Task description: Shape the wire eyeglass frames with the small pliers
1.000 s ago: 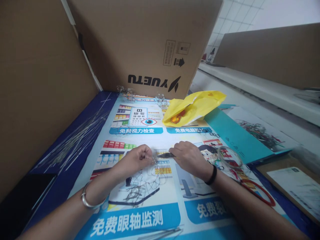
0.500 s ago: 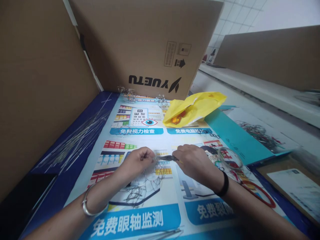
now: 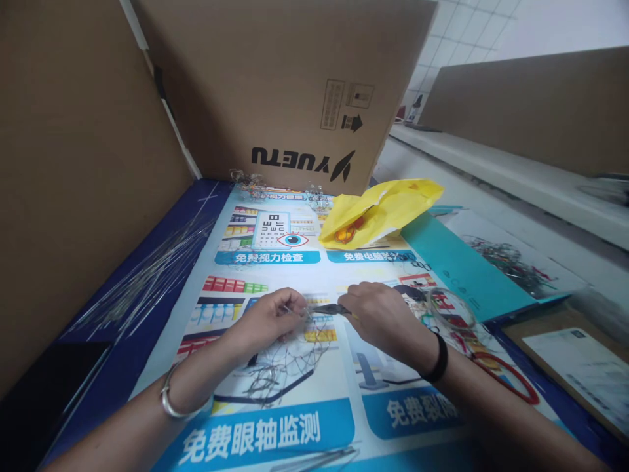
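Note:
My right hand [image 3: 376,314] is closed around a pair of pliers [image 3: 327,309], whose dark jaws point left. Pinched in my left hand [image 3: 275,314] is a thin wire piece [image 3: 310,314], and the pliers' tips meet it just beside my fingertips. Below the hands, a loose tangle of thin bent wires [image 3: 270,380] lies on the printed poster [image 3: 334,367]. The fine shape of the wire between the hands is too small to make out.
Straight wires [image 3: 157,269] lie at the left. A yellow bag [image 3: 383,210] stands behind my hands, with wire clusters [image 3: 319,196] near the cardboard wall [image 3: 295,85]. A teal box [image 3: 442,262], a wire pile [image 3: 511,262] and a red ring [image 3: 506,377] are at the right.
The pliers' jaws and the wire at my left fingertips have shifted slightly, and the wire strands below hang a little differently. Both hands stay in nearly the same place.

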Available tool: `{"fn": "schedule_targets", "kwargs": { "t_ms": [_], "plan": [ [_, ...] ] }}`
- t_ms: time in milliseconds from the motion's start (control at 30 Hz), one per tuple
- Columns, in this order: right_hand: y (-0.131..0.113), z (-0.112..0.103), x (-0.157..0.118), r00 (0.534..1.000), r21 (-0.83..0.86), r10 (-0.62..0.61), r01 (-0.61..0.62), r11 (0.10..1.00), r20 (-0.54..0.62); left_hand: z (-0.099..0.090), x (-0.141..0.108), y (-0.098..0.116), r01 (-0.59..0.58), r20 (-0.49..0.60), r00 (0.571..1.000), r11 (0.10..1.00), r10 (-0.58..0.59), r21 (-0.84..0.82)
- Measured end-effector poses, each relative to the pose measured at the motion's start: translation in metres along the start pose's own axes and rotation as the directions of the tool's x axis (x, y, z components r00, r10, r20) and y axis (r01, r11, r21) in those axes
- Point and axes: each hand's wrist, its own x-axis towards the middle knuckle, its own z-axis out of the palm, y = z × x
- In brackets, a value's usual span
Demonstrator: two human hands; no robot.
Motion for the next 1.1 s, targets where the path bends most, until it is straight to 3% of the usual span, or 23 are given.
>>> {"fn": "schedule_targets", "kwargs": {
  "t_ms": [433,633,867,1100],
  "plan": [
    [0.001,-0.003,0.001,1.000,0.003,-0.006,0.006,1.000,0.019,-0.004,-0.001,0.003,0.031,0.031,0.999,0.998,-0.029,-0.060],
    [0.002,-0.001,0.001,1.000,0.001,-0.011,0.011,1.000,-0.011,-0.008,0.000,0.007,0.067,0.045,0.997,0.998,-0.067,-0.010],
    [0.002,-0.001,0.000,1.000,-0.004,-0.016,0.016,1.000,-0.008,-0.013,0.004,0.008,-0.086,0.084,0.994,0.985,0.075,0.147],
    [0.002,-0.001,0.001,1.000,-0.004,-0.016,0.016,1.000,0.001,-0.016,0.007,0.007,-0.139,0.116,0.986,0.976,0.120,0.169]
  ]
}}
